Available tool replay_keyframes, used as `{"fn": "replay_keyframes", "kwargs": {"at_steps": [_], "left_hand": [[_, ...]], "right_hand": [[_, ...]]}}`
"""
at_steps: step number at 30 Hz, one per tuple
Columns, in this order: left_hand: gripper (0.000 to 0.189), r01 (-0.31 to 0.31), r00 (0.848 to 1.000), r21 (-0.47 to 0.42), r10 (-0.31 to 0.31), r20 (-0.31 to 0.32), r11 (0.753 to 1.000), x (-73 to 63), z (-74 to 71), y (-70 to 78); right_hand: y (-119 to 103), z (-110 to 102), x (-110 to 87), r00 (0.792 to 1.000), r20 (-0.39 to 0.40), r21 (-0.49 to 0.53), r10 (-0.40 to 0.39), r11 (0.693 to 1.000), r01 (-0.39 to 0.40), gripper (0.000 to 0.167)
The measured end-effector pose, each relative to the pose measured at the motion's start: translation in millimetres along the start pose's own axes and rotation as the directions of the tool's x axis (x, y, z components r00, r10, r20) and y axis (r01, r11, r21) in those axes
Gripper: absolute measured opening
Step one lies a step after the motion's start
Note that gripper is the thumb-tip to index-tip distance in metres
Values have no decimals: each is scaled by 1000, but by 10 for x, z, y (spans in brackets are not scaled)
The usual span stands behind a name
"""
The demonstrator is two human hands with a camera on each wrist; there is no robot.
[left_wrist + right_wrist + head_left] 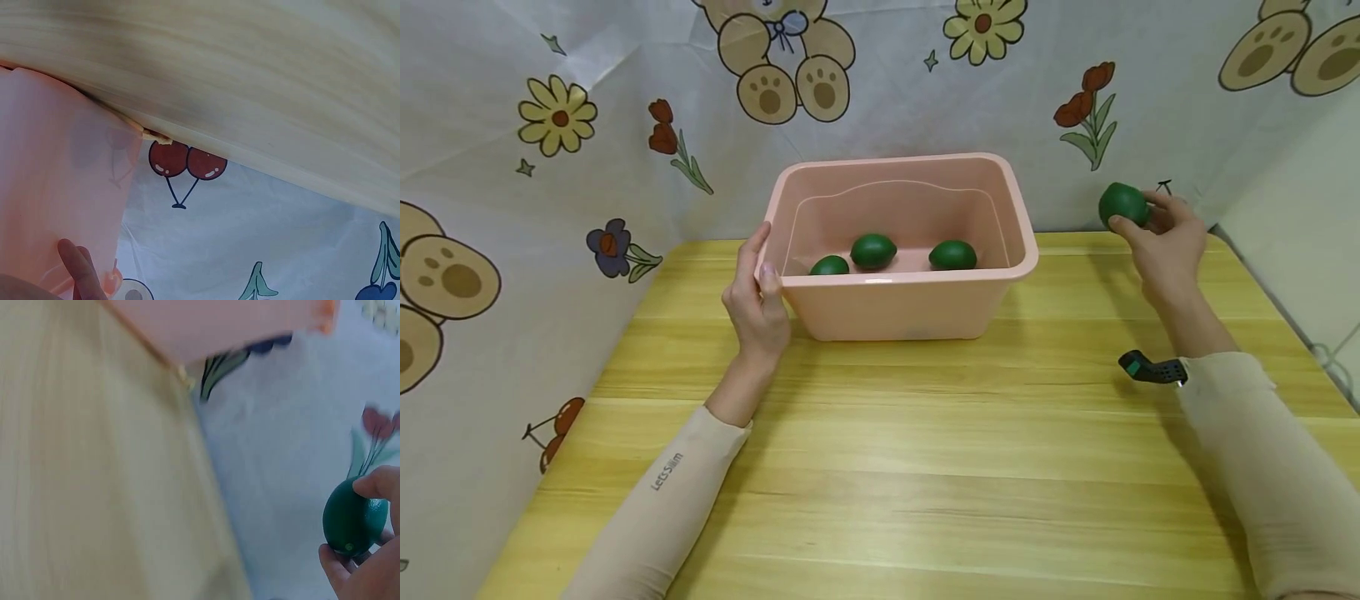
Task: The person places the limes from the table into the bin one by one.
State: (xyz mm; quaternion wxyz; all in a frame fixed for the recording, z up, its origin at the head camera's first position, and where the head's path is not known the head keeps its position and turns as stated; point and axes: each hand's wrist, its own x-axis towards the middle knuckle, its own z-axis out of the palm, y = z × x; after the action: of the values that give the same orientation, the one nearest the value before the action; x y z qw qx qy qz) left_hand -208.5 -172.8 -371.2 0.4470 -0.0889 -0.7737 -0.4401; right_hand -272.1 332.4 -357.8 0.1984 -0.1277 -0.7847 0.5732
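A pink plastic tub (910,304) stands at the back middle of the wooden table (925,467). Inside lie three dark green egg-shaped fruits (873,250), (952,254), (830,266). My left hand (758,292) grips the tub's left rim, thumb over the edge; a finger (81,269) shows against the tub wall (56,206) in the left wrist view. My right hand (1161,237) is raised at the far right and holds a fourth green fruit (1123,204) in its fingertips, also seen as the green fruit (354,519) in the right wrist view.
A printed cloth backdrop (587,150) with bears and flowers closes off the table's back and left side. A white wall (1300,250) lies to the right. A dark wrist-camera mount (1150,367) sticks out on my right forearm.
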Motion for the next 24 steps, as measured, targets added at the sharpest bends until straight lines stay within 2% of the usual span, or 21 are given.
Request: {"fn": "replay_keyframes", "kwargs": {"at_steps": [3, 5, 7, 14, 19, 24], "left_hand": [[62, 3, 1000, 12, -3, -7, 1000, -5, 7, -6], [62, 4, 1000, 17, -4, -13, 1000, -8, 11, -10], [62, 3, 1000, 18, -3, -15, 1000, -7, 18, -10], [61, -8, 1000, -6, 8, -5, 1000, -1, 15, -20], [61, -9, 1000, 2, 9, -22, 1000, -3, -1, -28], [60, -16, 1000, -1, 16, -13, 1000, 2, 1, -42]], "right_hand": [[-255, 82, -119, 992, 29, 31, -120, 992, 119, 54], [-430, 139, -196, 978, 48, 45, -203, 979, 201, 53], [-607, 181, -280, 965, 80, 56, -251, 967, 247, 54], [-1073, 331, -478, 897, 179, -5, -404, 912, 411, 60], [-1232, 535, -568, 864, 241, -61, -442, 882, 468, 60], [-1275, 792, -626, 841, 323, -166, -434, 849, 502, 61]]}}
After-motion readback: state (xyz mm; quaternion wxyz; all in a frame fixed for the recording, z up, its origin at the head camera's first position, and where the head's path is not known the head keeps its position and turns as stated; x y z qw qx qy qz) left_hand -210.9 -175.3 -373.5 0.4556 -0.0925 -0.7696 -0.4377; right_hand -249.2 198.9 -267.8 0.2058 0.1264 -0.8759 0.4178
